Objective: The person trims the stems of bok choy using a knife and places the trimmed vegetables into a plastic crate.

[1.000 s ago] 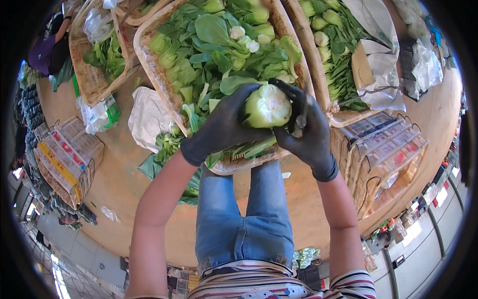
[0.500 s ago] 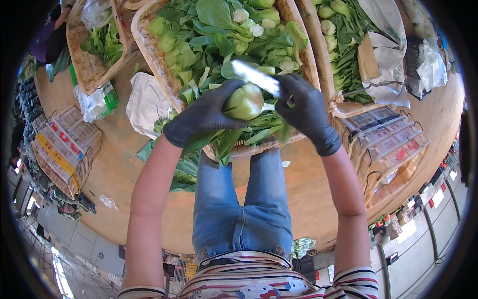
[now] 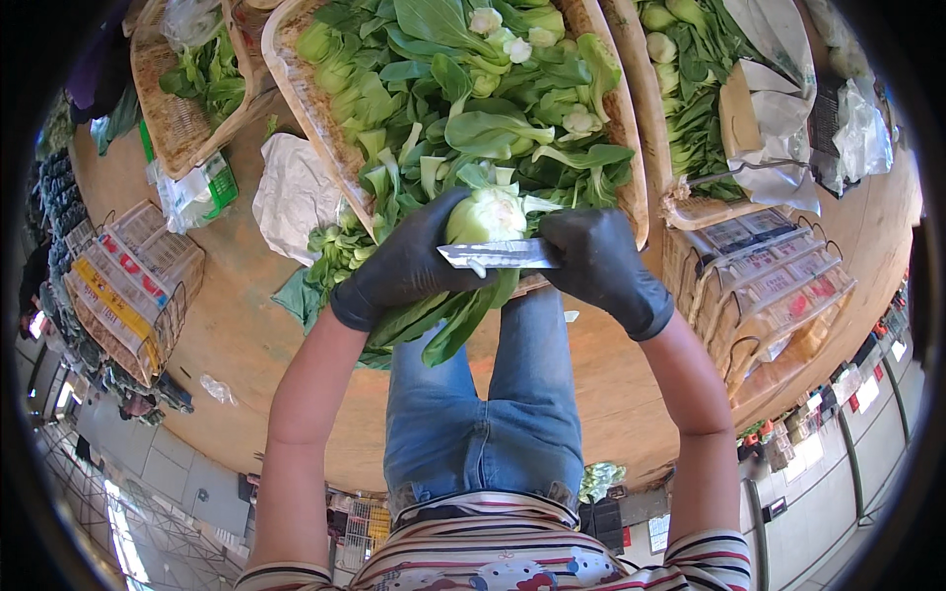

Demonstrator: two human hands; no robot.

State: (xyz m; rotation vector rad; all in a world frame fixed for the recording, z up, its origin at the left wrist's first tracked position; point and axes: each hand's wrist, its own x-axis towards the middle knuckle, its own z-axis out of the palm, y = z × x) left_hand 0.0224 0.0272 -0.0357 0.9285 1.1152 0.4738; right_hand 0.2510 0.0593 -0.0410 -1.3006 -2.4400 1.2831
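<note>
Brown floor [image 3: 236,315] opens a lane beyond the left forearm [image 3: 310,394], but between the hands [image 3: 412,261] the knife blade [image 3: 501,255] bars the way!

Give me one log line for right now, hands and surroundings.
left hand: holding bok choy | right hand: gripping knife, blade across bok choy's near side | ahead: basket of greens

I take this for a produce-sorting shed or market hall, though I cannot tell which: I see wide baskets [image 3: 633,163] heaped with leafy greens [image 3: 429,74], wire-framed holders [image 3: 769,281] of printed plastic, brown floor [image 3: 296,399], and grey panels [image 3: 823,517] with metal framework [image 3: 84,483] beyond.
</note>
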